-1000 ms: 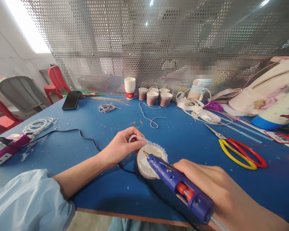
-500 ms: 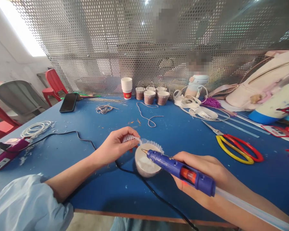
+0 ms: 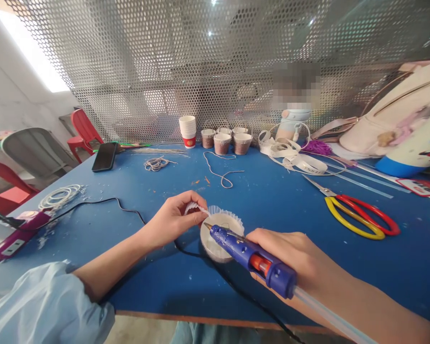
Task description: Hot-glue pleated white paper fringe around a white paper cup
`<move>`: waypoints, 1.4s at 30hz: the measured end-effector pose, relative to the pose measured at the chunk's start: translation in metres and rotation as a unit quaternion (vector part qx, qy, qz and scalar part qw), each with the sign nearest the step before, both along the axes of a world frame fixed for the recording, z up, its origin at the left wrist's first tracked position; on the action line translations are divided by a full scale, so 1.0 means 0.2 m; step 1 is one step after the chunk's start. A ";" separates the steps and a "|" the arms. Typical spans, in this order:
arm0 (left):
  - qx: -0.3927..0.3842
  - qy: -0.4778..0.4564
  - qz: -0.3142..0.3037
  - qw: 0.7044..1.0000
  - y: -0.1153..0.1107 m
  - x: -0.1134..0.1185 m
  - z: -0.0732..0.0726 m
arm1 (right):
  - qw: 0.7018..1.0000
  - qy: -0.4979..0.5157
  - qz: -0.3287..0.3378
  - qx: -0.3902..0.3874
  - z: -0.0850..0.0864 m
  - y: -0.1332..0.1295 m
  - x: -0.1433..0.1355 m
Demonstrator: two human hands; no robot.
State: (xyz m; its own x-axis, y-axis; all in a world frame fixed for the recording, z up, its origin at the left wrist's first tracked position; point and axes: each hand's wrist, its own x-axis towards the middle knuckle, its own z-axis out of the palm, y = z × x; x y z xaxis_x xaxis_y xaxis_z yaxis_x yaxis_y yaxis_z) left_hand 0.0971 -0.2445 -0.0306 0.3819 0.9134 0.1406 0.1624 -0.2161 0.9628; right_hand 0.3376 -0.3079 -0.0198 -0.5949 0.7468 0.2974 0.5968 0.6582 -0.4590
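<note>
Pinched in the fingers of my left hand (image 3: 181,215) is a strip of white pleated ribbon (image 3: 215,209). Part of the ribbon lines the far rim of a small paper cup (image 3: 209,248), which lies on the table with its opening toward me. My right hand (image 3: 290,253) is closed around a blue glue gun (image 3: 236,246), a clear glue stick (image 3: 329,313) sticking out of its back. The gun's metal tip is at the cup's left rim, close to my left fingertips; whether it touches cannot be told.
Scissors (image 3: 358,215) with red and yellow handles lie at the right, near loops of white ribbon (image 3: 308,165). Several small cups (image 3: 222,143) and a paper cup stack (image 3: 188,131) stand at the back. A black cord (image 3: 236,286) crosses under my arms from a purple power strip (image 3: 21,234).
My right hand has brought the glue gun slightly left, its tip now at the cup's left rim beside my left fingers. The left hand keeps its pinch. The view has shifted slightly.
</note>
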 end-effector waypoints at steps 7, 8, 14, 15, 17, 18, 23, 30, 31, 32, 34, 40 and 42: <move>-0.016 0.001 0.011 1.000 0.00 0.00 -0.01 | 0.996 0.014 0.003 0.089 -0.05 0.00 -0.01; -0.017 0.000 0.011 1.000 0.00 0.01 0.00 | 0.997 0.011 0.009 0.080 -0.04 0.00 -0.01; -0.019 0.000 0.011 1.000 0.00 0.01 0.00 | 0.997 -0.001 -0.003 0.082 -0.03 0.00 -0.01; -0.019 0.001 0.011 1.000 0.00 0.01 -0.01 | 0.996 -0.004 -0.007 0.088 -0.04 0.00 -0.01; -0.019 0.004 0.011 1.000 0.00 0.00 -0.01 | 0.995 -0.008 -0.015 0.096 -0.04 0.00 -0.01; -0.019 0.005 0.011 1.000 0.00 0.00 -0.01 | 0.995 -0.007 -0.020 0.097 -0.05 0.00 -0.02; -0.023 0.000 0.011 1.000 0.00 0.00 -0.01 | 0.998 0.007 -0.023 0.058 -0.03 0.00 -0.02; -0.025 0.001 0.006 1.000 0.00 0.01 -0.01 | 1.000 0.014 -0.023 0.002 -0.04 0.02 -0.01; -0.024 0.001 0.007 1.000 0.00 0.01 -0.01 | 0.999 0.012 -0.032 0.007 -0.04 0.01 -0.01; -0.023 0.001 0.007 1.000 0.00 0.01 -0.01 | 0.999 0.009 -0.042 0.011 -0.05 0.01 -0.01; -0.022 0.000 0.008 1.000 0.00 0.01 -0.01 | 0.999 0.002 -0.052 0.015 -0.05 0.01 -0.02; -0.014 -0.006 -0.002 1.000 -0.01 0.00 0.02 | 0.995 0.035 -0.060 -0.068 0.06 0.00 0.00; -0.009 -0.006 -0.003 1.000 -0.01 0.00 0.02 | 0.991 0.050 -0.076 -0.103 0.10 -0.01 0.02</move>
